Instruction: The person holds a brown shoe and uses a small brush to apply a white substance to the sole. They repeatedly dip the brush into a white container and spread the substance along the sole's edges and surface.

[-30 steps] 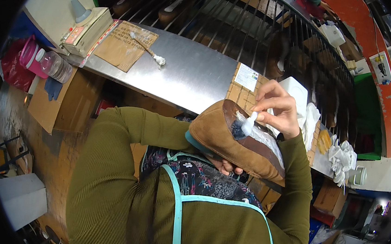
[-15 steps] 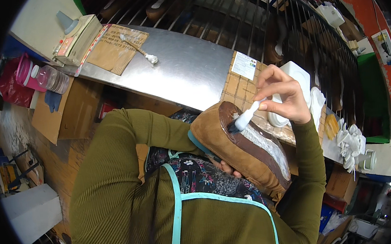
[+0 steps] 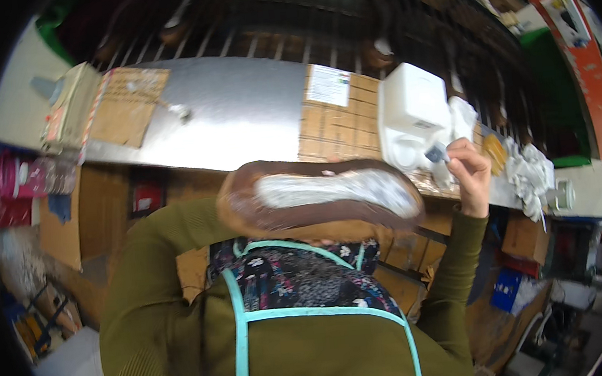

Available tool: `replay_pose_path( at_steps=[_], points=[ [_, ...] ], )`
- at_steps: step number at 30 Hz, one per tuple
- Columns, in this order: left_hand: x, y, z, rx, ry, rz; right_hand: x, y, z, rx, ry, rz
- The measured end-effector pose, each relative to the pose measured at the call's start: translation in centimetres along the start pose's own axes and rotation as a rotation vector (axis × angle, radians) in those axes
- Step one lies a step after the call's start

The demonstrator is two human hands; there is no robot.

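A tan suede shoe (image 3: 239, 217) is held sole up across my lap. Its underside has a dark brown border around a long white, wet-looking middle patch. My left arm reaches behind the shoe; that hand is mostly hidden, with only traces of fingers at the shoe's edges, supporting it. On the right, my right hand (image 3: 471, 173) pinches a small brush (image 3: 437, 153), blurred by motion, with its dark part beside a white plastic container (image 3: 405, 151). The container has a round opening at its front. I cannot tell whether the brush touches it.
A metal bench (image 3: 230, 115) runs ahead, bearing a cardboard piece (image 3: 129, 106) and a cotton-tipped stick (image 3: 180, 112). Behind it is a dark barred rack (image 3: 281, 46) with shoes. White gloves (image 3: 529, 171) hang at the right. A clear plastic jug (image 3: 56, 175) stands left.
My right hand has lifted the brush off the sole and moved it right to the white container. The shoe has turned level, its sole now facing up more fully. The view has shifted.
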State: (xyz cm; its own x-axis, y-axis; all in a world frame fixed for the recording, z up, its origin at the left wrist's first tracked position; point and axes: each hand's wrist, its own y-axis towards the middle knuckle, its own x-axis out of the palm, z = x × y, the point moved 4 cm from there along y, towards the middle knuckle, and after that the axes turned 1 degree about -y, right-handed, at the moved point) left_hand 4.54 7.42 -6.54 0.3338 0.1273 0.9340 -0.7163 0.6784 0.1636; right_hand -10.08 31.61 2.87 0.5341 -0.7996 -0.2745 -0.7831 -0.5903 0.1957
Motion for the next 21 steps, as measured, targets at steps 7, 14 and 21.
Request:
replay_pose_path(
  at_steps=[7, 14, 21],
  points=[
    [-3.0, 1.6, 7.0, 0.367, 0.101, 0.440, -1.2, -6.2, 3.7, 0.167, -0.621, 0.460],
    [-5.7, 4.7, 11.5, 0.535, 0.358, 0.572, 0.6, -5.1, 3.5, -0.131, -1.218, 0.421],
    [-6.9, 6.2, 11.6, 0.495, 0.441, 0.641, -1.2, -5.1, 5.3, 0.146, -0.830, 0.317]
  ],
)
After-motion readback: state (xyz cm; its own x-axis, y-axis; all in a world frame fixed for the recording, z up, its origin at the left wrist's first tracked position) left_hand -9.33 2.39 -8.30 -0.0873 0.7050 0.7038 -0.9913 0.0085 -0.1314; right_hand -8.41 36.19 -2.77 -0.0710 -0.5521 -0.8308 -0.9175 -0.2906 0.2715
